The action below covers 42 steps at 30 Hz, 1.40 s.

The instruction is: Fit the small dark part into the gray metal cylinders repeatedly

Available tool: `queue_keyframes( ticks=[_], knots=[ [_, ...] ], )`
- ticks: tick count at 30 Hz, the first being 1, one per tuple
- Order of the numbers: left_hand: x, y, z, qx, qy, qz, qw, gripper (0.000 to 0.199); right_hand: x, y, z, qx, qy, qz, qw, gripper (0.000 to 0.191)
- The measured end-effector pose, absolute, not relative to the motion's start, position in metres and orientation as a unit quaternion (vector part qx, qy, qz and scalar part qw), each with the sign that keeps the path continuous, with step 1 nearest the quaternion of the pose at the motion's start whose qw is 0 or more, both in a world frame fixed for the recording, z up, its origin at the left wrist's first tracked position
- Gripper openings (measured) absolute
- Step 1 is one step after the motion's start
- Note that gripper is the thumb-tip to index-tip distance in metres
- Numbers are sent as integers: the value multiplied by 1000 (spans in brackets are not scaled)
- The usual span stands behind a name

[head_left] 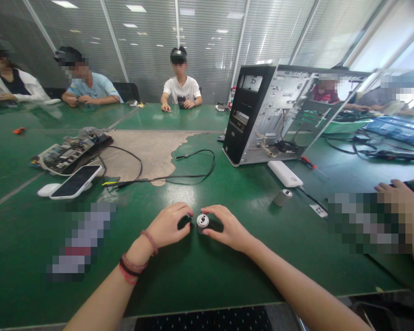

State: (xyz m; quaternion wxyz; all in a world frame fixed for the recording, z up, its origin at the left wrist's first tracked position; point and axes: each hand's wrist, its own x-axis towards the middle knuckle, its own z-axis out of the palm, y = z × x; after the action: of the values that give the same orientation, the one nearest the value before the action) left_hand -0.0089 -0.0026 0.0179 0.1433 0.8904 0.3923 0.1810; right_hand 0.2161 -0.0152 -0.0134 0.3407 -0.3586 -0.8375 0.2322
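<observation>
A small silver metal cylinder (203, 222) with dark holes in its top stands upright on the green table (179, 280). My right hand (229, 227) grips it from the right, with fingers at its far side and the thumb at its near side. Just left of the cylinder is my left hand (169, 225), its fingers and thumb curved apart with nothing between them and a small gap to the metal. Bracelets circle my left wrist. A second silver cylinder (283, 197) lies tilted further right.
An open computer case (250, 115) stands behind on the right, near a white power bank (284, 174) and a red screwdriver (308, 162). At left are a phone (76, 181) and a circuit board assembly (69, 151). Another person's hand (396, 197) is at far right; several people sit around.
</observation>
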Motion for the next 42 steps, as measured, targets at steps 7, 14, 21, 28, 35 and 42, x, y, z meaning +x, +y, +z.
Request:
queue_keyframes(
  ticks=[7, 14, 21, 28, 35, 42],
  knots=[
    [-8, 0, 12, 888, 402, 180, 128, 15, 206, -21, -15, -381, -822, 221, 360, 44],
    [-7, -1, 11, 886, 403, 187, 132, 14, 202, -22, -20, -408, -800, 233, 372, 33],
    [-5, -1, 12, 894, 402, 164, 114, 15, 201, -23, -22, -394, -793, 231, 403, 33],
    [-5, -3, 15, 892, 396, 181, 118, 14, 225, -19, 0, -417, -749, 175, 485, 33],
    [-5, -3, 15, 891, 402, 180, 110, 13, 322, -26, 8, -554, -628, 120, 533, 34],
    [-2, -4, 11, 893, 398, 180, 112, 14, 399, -39, -43, -694, -533, 93, 475, 43]
  ],
)
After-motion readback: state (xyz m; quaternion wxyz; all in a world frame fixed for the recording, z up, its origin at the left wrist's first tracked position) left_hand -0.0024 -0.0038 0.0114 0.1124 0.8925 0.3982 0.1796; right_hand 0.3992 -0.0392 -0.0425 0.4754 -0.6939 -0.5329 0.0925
